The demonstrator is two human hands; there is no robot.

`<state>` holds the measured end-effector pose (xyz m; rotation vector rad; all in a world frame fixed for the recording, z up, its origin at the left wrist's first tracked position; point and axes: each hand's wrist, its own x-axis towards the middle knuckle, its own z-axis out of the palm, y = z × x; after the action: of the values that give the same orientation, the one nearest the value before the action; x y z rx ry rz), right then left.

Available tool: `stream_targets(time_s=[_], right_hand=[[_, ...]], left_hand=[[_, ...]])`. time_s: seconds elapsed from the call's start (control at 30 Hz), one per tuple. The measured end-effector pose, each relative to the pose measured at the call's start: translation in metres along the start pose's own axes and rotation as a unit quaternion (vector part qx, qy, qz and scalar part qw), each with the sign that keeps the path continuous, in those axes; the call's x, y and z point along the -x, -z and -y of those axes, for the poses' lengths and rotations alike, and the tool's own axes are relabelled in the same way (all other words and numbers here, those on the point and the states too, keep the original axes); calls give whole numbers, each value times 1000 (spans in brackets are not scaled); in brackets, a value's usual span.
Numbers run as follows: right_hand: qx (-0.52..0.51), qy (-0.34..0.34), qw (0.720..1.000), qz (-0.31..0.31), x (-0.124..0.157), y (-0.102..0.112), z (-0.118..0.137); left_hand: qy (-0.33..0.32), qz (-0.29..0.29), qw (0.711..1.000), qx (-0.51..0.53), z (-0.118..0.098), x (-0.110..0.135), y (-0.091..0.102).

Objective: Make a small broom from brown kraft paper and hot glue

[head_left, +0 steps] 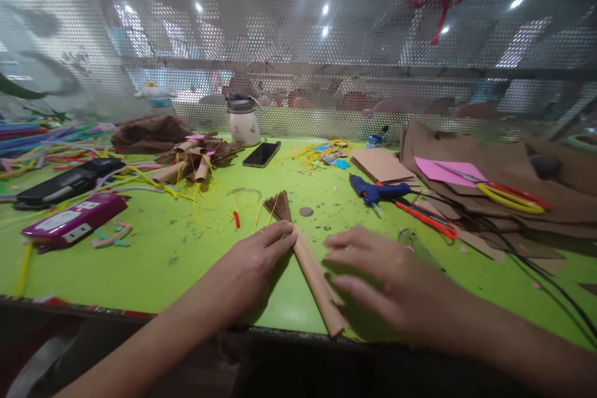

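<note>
A rolled brown paper tube (313, 280) lies slanted on the green tabletop, its lower end at the front edge. Dark fringed strips (278, 204) fan out at its upper end, like a small broom. The fingers of my left hand (254, 261) close on the tube just below the fringe. To the right of the tube, my right hand (377, 273) hovers with fingers apart, holding nothing; it is slightly blurred. Thin yellow strands show beside the fringe. A brown round disc (306, 211) and a red scrap (237, 219) lie just beyond my hands.
On the right are a blue glue gun (380, 191), an orange cutter (431, 222), scissors (508, 194) on pink paper and brown paper sheets (466, 149). A phone (262, 154), jar (243, 121), finished-looking brown rolls (186, 161) and purple power strip (77, 221) stand left. A perforated screen (289, 31) rises behind.
</note>
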<state>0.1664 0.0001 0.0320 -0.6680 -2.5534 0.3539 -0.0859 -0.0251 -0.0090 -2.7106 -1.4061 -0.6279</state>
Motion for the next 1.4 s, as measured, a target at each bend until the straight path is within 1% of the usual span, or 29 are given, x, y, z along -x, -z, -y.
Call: stream_targets(time_s=[0.07, 0.1, 0.17, 0.2, 0.23, 0.27, 0.3, 0.33, 0.37, 0.43, 0.5, 0.53, 0.57, 0.63, 0.77, 0.87, 1.07, 1.17, 1.3, 1.4], right_hand=[[72, -34, 996, -45, -7, 22, -38], [115, -59, 990, -50, -11, 32, -61], [188, -96, 977, -23, -20, 47, -106], [223, -113, 968, -15, -22, 52, -125], [251, -119, 961, -3, -24, 54, -138], [264, -113, 958, 1, -24, 55, -145], [265, -104, 959, -2, -22, 54, -144], [254, -92, 963, -12, -20, 51, -137], [229, -79, 970, -20, -16, 47, -123], [141, -37, 989, -4, -9, 37, -86], [57, 7, 997, 58, -3, 25, -48], [35, 22, 996, 76, -2, 19, -33], [21, 32, 996, 81, 0, 13, -20], [5, 54, 994, 90, 0, 4, -5], [-15, 89, 992, 90, 3, -7, 4], [-31, 94, 992, 80, 8, -10, 4], [-92, 105, 990, 33, 19, -18, -1], [-67, 111, 991, 36, 22, -20, -2], [-4, 118, 991, 64, 26, -21, -5], [12, 116, 991, 65, 28, -21, -7]], left_hand=[[1, -5, 1000, 4, -1, -1, 0], [1, -5, 1000, 4, -2, -2, 1], [4, -1, 1000, -2, -4, -5, 4], [5, 1, 1000, -5, -6, -7, 6], [5, 4, 1000, -7, -7, -8, 8], [2, 7, 1000, -8, -8, -9, 10], [-3, 8, 1000, -8, -9, -10, 11], [-7, 8, 1000, -7, -10, -11, 12], [-11, 9, 1000, -6, -10, -11, 12], [-15, 13, 1000, -5, -11, -12, 12], [-16, 14, 1000, -6, -11, -12, 12], [-16, 14, 1000, -7, -12, -12, 11], [-16, 11, 1000, -9, -12, -12, 11], [-14, 8, 1000, -12, -12, -12, 10], [-15, 16, 1000, -14, -11, -12, 10], [-10, 24, 1000, -9, -12, -14, 10], [8, 24, 1000, 7, -18, -17, 13], [25, 27, 999, 6, -24, -18, 13], [74, 26, 997, -3, -35, -18, 12], [91, 25, 995, -3, -42, -17, 12]])
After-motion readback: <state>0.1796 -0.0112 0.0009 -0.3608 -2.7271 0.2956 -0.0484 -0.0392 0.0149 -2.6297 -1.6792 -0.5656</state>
